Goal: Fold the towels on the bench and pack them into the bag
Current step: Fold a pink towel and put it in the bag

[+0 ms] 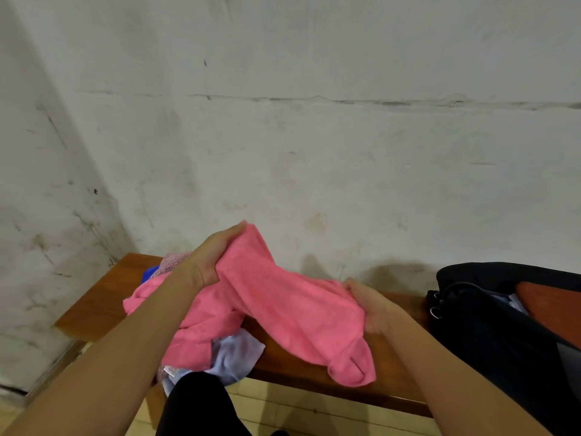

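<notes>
Pink towel (292,306) held up over the bench (94,306), stretched btwn both hands, sloping from upper left down to lower right; lower end doubled over and hanging past the bench's front edge. Left hand (210,256) clamped on the towel's raised end, fingers wrapped over the top, thumb under. Right hand (374,306) gripping the towel's right side, fingers curled into the cloth.

Under and left of it, a loose heap on the bench: 2nd pink towel (201,325) crumpled, pale blue towel (235,357) spilling over the front edge, fuzzy mauve towel (173,262) at the back, bit of bright blue cloth (147,273) beside that. Roughly 5 cloths counted incl. the held one; exact no. in the heap hard to tell.

Black bag (490,335) at the bench's right end, well apart from the heap, mouth open. Inside: 1 rust-orange folded item (550,300), plus pale blue/white cloth (515,302) next to it; rest of contents hidden.

1 bench, 1 bag, 2 hands. Stained whitish wall (314,121) behind, yellowish tiled floor (283,404) below.
</notes>
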A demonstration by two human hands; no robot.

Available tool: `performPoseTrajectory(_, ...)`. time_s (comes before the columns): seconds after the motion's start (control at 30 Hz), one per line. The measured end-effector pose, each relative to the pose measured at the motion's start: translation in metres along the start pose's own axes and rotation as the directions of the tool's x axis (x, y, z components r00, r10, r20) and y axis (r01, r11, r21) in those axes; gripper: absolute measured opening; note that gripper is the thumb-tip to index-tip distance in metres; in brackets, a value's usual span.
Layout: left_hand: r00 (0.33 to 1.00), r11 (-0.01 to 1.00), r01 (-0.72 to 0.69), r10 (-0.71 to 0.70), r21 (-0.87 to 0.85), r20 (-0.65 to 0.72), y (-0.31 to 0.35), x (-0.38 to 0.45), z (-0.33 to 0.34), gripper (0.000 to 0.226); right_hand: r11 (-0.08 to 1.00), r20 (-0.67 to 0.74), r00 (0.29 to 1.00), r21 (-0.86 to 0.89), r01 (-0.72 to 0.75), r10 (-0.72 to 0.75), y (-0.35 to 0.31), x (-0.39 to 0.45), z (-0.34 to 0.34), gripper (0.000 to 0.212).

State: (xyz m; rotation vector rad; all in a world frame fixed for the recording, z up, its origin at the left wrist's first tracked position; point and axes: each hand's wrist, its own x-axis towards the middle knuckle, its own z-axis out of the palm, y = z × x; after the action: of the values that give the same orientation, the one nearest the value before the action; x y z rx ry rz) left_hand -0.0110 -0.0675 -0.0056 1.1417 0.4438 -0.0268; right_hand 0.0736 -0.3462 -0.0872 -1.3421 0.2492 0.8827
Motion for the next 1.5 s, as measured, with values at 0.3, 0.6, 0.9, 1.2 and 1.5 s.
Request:
performPoseTrajectory(0.3,0.979,0.991,-0.09,0.07,-0.097,-0.189,-0.005,0.017,-0.026,0.017,0.932,-0.562,0.745,-0.176,0.317,-0.359,-0.043,-0.007,-0.019,0.025)
performPoseTrajectory(0.6,0.969,0.97,0.12,-0.068,0.21,-0.237,-0.009,0.022,-0.028,0.016,0.814,-0.339,0.936,-0.567,-0.125,-0.093,-0.054,-0.01,-0.03,0.017)
performPoseTrajectory(0.9,0.951,0.679,0.001,0.227,0.734,-0.211,0.01,0.031,-0.012,0.009,0.789,-0.315,0.847,-0.587,0.18,-0.428,-0.097,-0.01,-0.026,0.013)
performPoseTrajectory(1.2,0.793,0.804,-0.595,0.591,0.023,-0.15,0.079,0.049,0.059,0.019,0.607,-0.172,0.593,-0.04,0.793,-0.786,-0.161,-0.041,-0.002,0.019)
performPoseTrajectory(1.5,0.854,0.848,-0.518,0.504,-0.114,-0.133,0.079,0.043,0.046,0.008,0.609,-0.352,0.574,0.013,0.793,-0.739,-0.161,-0.053,-0.012,0.024)
